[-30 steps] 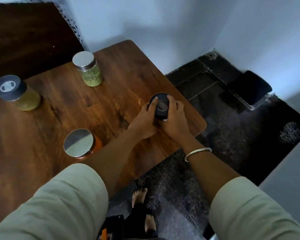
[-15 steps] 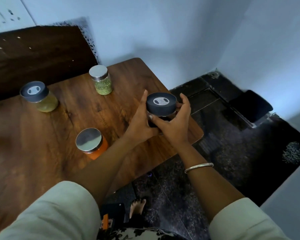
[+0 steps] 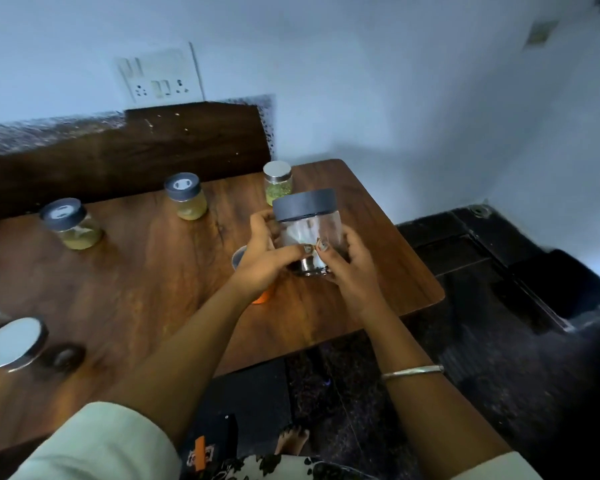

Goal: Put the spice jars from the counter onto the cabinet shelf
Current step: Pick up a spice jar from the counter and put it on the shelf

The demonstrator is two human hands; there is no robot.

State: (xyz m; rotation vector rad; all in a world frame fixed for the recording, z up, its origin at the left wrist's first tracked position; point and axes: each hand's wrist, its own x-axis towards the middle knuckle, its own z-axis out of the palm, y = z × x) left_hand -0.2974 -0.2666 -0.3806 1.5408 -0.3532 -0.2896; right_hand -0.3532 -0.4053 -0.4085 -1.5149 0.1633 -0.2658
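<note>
1. The dark-lidded jar (image 3: pixel 309 233) is held between the two hands, off the table (image 3: pixel 146 278) and above its right-hand part. It stands close to upright, with its long axis running top to bottom and the lid uppermost.
2. The left hand (image 3: pixel 262 261) curls round the jar's lower half from the left. The right hand (image 3: pixel 352 271) grips it from the right, with fingers across the front of the wall. Neither hand is nearer than the other, and the lid is left free.
3. The cabinet shelf is not in view, so I cannot tell which way the jar has to travel. My judgement is that the carry depends on keeping this upright axis. The hold low on the body leaves the top free to enter a shelf first.
4. The jar is a short cylinder with a clear, smooth wall; whether it is glass or plastic I cannot tell. The lid is a broad, matte, dark grey disc. Something shiny shows at the base, and the contents are hard to make out.
5. More jars stand on the table:
   - The green-herb jar (image 3: pixel 278 181), silver-capped, is just behind the held one.
   - A yellow-filled jar (image 3: pixel 186 199) and a second yellow-filled jar (image 3: pixel 69 225), both with dark lids, are further left.
   - An orange jar (image 3: pixel 261 296) is mostly hidden behind the left hand.
   - A blurred silver-lidded jar (image 3: pixel 11 342) is at the near left.
6. The table has a dark wood grain, a slight sheen and a rounded corner.
</note>
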